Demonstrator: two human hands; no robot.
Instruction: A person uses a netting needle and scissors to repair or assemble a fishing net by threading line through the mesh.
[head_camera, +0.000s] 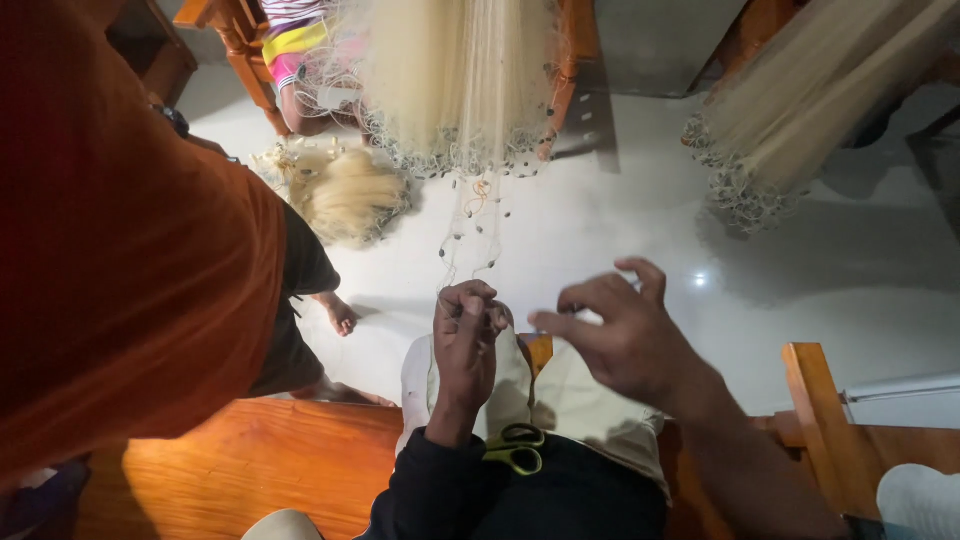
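My left hand (466, 335) is closed, pinching a thin strand of pale fishing net (472, 215) that runs up toward a hanging bundle of cream net (455, 80) edged with small dark weights. My right hand (618, 335) hovers just right of it, fingers curled and apart, and I cannot tell whether it grips a fine thread. Green-handled scissors (514, 449) lie on my lap, on a cream cloth (575, 400) below both hands.
A person in an orange shirt (120, 240) fills the left side, a bare foot (340, 317) on the white floor. A second net bundle (800, 110) hangs at right and a loose heap (345, 195) lies on the floor. Wooden furniture (815, 420) surrounds me.
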